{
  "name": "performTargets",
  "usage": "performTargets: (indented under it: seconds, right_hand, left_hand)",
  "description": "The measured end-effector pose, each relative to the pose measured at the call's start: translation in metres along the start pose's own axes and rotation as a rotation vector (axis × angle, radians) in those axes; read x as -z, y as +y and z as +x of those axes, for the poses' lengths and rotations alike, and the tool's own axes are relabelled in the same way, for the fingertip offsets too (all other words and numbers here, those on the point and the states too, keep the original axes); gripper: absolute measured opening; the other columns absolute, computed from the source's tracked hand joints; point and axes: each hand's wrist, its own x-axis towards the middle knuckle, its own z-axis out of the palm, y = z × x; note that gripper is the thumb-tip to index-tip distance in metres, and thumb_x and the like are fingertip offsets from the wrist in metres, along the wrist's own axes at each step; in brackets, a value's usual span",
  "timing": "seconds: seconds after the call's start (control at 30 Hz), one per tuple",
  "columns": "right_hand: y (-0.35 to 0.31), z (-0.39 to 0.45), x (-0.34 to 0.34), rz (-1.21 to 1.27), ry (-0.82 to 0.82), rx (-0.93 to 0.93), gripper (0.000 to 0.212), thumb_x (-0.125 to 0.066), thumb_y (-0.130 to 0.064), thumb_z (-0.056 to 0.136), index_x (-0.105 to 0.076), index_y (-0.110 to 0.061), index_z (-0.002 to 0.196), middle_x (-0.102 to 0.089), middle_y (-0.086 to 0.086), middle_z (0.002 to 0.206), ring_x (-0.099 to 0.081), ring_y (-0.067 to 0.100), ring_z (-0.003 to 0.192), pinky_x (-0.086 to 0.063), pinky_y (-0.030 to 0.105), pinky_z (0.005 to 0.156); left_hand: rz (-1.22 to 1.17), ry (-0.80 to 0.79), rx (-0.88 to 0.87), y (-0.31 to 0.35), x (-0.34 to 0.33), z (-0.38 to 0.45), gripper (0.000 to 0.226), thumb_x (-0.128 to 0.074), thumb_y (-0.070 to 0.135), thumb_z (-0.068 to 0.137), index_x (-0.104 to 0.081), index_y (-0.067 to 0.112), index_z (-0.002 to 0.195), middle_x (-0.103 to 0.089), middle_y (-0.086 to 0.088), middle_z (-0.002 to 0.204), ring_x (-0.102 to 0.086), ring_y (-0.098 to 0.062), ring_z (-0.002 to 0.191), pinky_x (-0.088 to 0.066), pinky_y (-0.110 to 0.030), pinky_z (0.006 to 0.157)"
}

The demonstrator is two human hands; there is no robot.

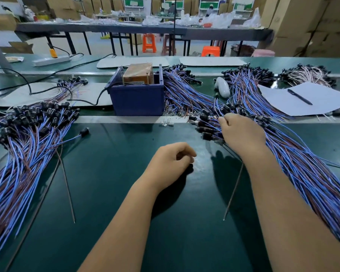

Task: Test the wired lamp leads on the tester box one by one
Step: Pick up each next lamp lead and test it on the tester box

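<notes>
Tester box: blue bin on the far strip of the green bench, straight ahead of you, a brown block sitting in its top. A black cable runs from its left side across the grey mat.

Leads: blue and brown wires with black lamp holders at the ends. Right heap fans out from beside the box down past your right forearm. Left heap lies along the left edge, holders bunched at the far end. More bundles behind the box and farther right.

Your right hand is down in the right heap, fingers curled among the holders; thumb and forefinger look pinched on a lead, though which one you cannot tell from the tangle. A single brown wire trails from under that wrist toward you.

Your left hand rests mid-bench, fingers loosely curled, holding nothing visible.

One stray lead lies apart beside the left heap.

Right of the box: a white gadget, then a paper sheet with a black pen on it. Far left: a white power strip.
</notes>
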Motion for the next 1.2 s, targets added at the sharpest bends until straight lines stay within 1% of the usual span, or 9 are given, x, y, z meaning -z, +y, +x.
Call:
performTargets:
  seconds: [0.13,0.27,0.43,0.6,0.77,0.87,0.97,1.1,1.2]
  right_hand:
    - [0.023,0.01,0.016,-0.275,0.001,-0.009,0.029,-0.04,-0.035,0.103,-0.056,-0.011,0.105,-0.061,0.014,0.103,-0.054,0.035,0.094,-0.04,0.038,0.072]
    - [0.022,0.009,0.011,-0.446,-0.067,-0.125,0.042,-0.048,-0.039,0.096,-0.043,-0.011,0.127,-0.041,0.018,0.133,-0.034,0.035,0.123,-0.03,0.045,0.101]
    - [-0.044,-0.011,-0.017,-0.147,0.049,-0.007,0.04,-0.048,-0.035,0.091,-0.048,-0.017,0.127,-0.042,0.014,0.132,-0.033,0.032,0.123,-0.026,0.044,0.1]
    - [-0.117,-0.042,-0.056,0.493,-0.171,0.013,0.031,-0.044,-0.021,0.097,-0.06,-0.019,0.124,-0.054,0.01,0.129,-0.045,0.03,0.122,-0.034,0.039,0.104]
    - [-0.12,-0.055,-0.071,0.346,-0.166,0.106,0.026,-0.045,-0.025,0.095,-0.065,-0.025,0.111,-0.051,-0.001,0.117,-0.04,0.022,0.113,-0.026,0.031,0.092]
    - [-0.114,-0.05,-0.068,0.493,-0.183,0.074,0.024,-0.046,-0.021,0.096,-0.067,-0.022,0.107,-0.057,-0.001,0.114,-0.043,0.021,0.112,-0.029,0.03,0.093]
    - [-0.113,-0.052,-0.065,0.565,-0.176,0.061,0.023,-0.047,-0.019,0.096,-0.068,-0.021,0.104,-0.059,-0.002,0.111,-0.044,0.02,0.11,-0.032,0.03,0.095]
    - [-0.114,-0.053,-0.067,0.535,-0.174,0.085,0.022,-0.047,-0.019,0.096,-0.068,-0.022,0.101,-0.059,-0.001,0.111,-0.043,0.02,0.109,-0.034,0.031,0.095]
    - [-0.115,-0.053,-0.067,0.515,-0.179,0.094,0.023,-0.046,-0.021,0.097,-0.068,-0.022,0.103,-0.059,-0.001,0.114,-0.043,0.02,0.111,-0.033,0.032,0.095]
  left_hand:
    - [-0.003,0.0,0.025,0.001,-0.002,0.001,0.031,-0.053,0.002,0.088,-0.069,0.028,0.082,-0.072,0.009,0.08,-0.067,-0.003,0.078,-0.046,-0.009,0.07]
    - [-0.019,0.002,0.042,0.0,-0.003,0.003,0.032,-0.051,0.003,0.088,-0.069,0.028,0.081,-0.072,0.01,0.078,-0.066,-0.001,0.074,-0.044,-0.007,0.066]
    - [0.029,0.105,0.022,0.001,-0.004,0.004,0.027,-0.052,0.004,0.086,-0.067,0.024,0.078,-0.071,0.005,0.078,-0.065,-0.007,0.073,-0.049,-0.018,0.068]
    - [0.363,0.463,0.136,-0.012,0.024,0.008,0.022,-0.052,0.01,0.086,-0.07,0.022,0.084,-0.071,-0.002,0.094,-0.06,-0.029,0.093,-0.048,-0.042,0.084]
    - [0.621,0.779,0.366,-0.032,0.065,0.0,0.02,-0.057,0.017,0.088,-0.072,0.021,0.1,-0.049,-0.012,0.14,-0.025,-0.033,0.142,-0.02,-0.047,0.112]
    - [0.666,0.784,0.564,-0.043,0.094,-0.009,0.027,-0.056,0.022,0.086,-0.066,0.026,0.111,-0.017,-0.016,0.161,0.001,-0.035,0.15,-0.006,-0.055,0.118]
    - [0.637,0.705,0.678,-0.052,0.114,-0.014,0.041,-0.049,0.024,0.09,-0.055,0.029,0.131,-0.003,-0.008,0.165,0.008,-0.034,0.15,-0.007,-0.056,0.117]
    - [0.636,0.603,0.774,-0.055,0.119,-0.013,0.053,-0.041,0.025,0.092,-0.039,0.029,0.146,-0.022,-0.006,0.161,-0.003,-0.03,0.148,-0.011,-0.052,0.114]
    - [0.695,0.676,0.766,-0.053,0.115,-0.015,0.055,-0.044,0.014,0.089,-0.044,0.03,0.141,-0.04,-0.009,0.146,-0.022,-0.03,0.132,-0.022,-0.046,0.104]
